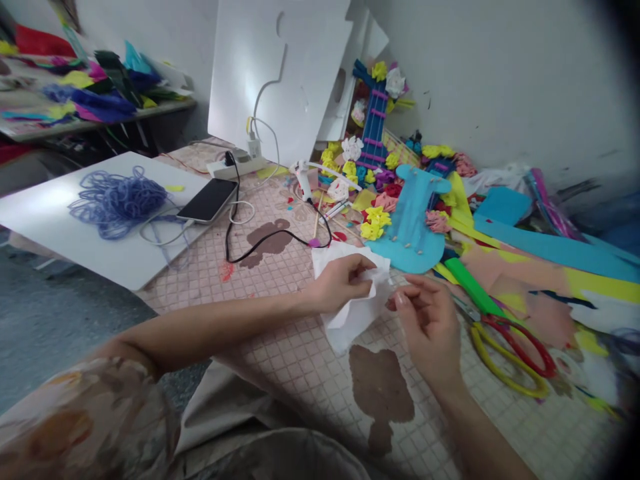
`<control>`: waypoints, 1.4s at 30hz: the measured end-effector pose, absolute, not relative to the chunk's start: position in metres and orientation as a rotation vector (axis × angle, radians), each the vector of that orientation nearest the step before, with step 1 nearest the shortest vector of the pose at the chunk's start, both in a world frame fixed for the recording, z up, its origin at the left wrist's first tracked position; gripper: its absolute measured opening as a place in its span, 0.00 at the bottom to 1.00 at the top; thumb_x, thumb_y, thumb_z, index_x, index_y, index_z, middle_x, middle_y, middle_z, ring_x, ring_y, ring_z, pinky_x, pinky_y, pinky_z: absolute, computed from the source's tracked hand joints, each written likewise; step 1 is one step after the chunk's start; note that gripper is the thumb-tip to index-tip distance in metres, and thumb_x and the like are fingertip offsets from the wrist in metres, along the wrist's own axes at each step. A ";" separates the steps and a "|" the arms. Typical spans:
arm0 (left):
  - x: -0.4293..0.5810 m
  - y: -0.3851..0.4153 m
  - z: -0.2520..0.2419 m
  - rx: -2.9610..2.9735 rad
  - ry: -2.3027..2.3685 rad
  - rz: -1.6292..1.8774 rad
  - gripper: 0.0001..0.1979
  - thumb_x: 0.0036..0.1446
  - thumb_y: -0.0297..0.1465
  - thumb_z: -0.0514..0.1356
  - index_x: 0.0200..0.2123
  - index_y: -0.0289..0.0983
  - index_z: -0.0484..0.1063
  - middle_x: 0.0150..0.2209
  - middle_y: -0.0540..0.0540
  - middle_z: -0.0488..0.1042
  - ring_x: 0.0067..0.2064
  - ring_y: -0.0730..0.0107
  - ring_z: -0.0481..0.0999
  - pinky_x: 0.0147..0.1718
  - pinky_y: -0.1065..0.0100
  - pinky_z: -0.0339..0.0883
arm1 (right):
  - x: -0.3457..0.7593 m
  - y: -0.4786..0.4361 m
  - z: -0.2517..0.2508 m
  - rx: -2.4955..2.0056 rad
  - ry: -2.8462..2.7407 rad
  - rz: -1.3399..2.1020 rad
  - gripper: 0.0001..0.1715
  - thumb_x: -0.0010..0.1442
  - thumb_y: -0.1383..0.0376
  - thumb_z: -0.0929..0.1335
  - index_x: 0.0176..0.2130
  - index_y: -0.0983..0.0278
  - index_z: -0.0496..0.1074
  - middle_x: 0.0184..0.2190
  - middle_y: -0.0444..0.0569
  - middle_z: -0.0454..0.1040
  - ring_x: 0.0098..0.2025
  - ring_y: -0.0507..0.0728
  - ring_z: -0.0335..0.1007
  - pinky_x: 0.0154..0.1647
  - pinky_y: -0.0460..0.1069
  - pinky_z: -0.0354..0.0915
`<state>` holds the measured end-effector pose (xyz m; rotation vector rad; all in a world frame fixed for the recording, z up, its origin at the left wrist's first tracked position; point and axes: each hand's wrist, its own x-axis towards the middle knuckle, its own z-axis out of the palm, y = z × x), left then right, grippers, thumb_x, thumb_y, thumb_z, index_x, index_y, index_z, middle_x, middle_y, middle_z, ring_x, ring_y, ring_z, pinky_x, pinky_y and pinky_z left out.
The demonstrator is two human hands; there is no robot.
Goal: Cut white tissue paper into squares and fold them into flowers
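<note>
A crumpled sheet of white paper (353, 321) is gathered in my left hand (345, 283), its fingers bent into the folds and its lower corner hanging toward the tabletop. Just right of the paper is my right hand (433, 327), with thumb and forefinger brought together in a pinch at the sheet's edge. Whatever sits between those fingertips is too small to make out. Beyond both hands lies a light-blue guitar-shaped cutout (413, 223) with yellow and pink paper flowers on it.
Scissors with red and yellow handles (520, 353) lie right of my right hand. A glue gun (301, 180) stands behind, its black cord (270, 235) looping across the table. A phone (207, 200) and purple yarn (120, 200) rest on a white board (120, 257) at left.
</note>
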<state>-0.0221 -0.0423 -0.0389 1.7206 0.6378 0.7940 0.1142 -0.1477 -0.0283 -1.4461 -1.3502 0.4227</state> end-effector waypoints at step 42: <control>-0.032 -0.055 -0.027 2.182 0.467 1.048 0.07 0.51 0.22 0.52 0.34 0.34 0.67 0.32 0.46 0.71 0.35 0.73 0.69 0.35 0.72 0.64 | 0.119 -0.146 -0.016 -1.376 -1.642 -0.174 0.12 0.54 0.73 0.67 0.38 0.60 0.67 0.35 0.47 0.64 0.35 0.54 0.64 0.33 0.50 0.65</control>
